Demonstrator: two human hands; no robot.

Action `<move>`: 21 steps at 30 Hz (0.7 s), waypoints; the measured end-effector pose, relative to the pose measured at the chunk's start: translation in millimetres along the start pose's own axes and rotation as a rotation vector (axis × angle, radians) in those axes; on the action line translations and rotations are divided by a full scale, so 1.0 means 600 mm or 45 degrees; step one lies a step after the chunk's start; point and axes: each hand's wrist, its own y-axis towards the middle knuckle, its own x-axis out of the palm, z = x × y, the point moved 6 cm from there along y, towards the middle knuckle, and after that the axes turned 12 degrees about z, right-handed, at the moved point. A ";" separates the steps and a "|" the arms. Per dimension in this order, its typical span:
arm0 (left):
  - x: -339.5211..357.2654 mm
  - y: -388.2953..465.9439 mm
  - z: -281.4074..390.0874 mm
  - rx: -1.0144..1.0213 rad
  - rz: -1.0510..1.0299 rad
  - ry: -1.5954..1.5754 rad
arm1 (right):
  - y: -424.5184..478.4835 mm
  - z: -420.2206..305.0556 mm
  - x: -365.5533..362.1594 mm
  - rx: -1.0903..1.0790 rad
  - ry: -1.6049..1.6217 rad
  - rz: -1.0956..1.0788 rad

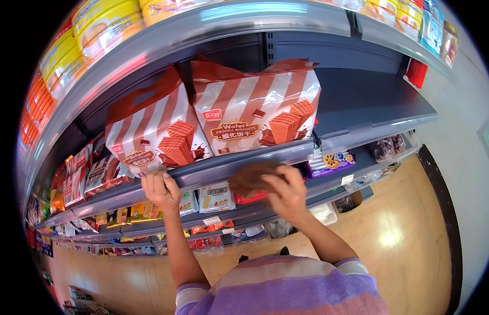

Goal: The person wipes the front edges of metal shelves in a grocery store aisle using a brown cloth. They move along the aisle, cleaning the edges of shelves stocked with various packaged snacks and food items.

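Observation:
My right hand (288, 193) holds a brown cloth (246, 177), blurred, against the clear front rail (205, 172) of a shop shelf. The fingers of my left hand (161, 189) are curled over the same rail farther left. Just above them stands a large striped bag of wafer biscuits (154, 130), tilted a little. A second striped wafer bag (256, 110) stands beside it on the right, behind the cloth. Part of the rail is hidden by the cloth and my right hand.
Grey shelf board (366, 102) extends right of the bags. Yellow tins (106, 31) line the shelf overhead. Below are biscuit packs (217, 197), a purple cookie pack (331, 163) and a price tag (347, 180). A white wall (471, 165) borders the tan floor (402, 228).

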 end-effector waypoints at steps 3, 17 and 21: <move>0.004 -0.006 0.002 0.000 -0.007 -0.003 | -0.030 0.079 -0.078 0.264 -0.137 0.159; 0.008 0.004 0.012 -0.006 -0.002 -0.066 | -0.209 0.219 -0.238 1.610 0.562 0.977; 0.007 -0.003 0.004 -0.012 -0.020 -0.065 | -0.238 0.219 -0.237 1.716 0.508 0.944</move>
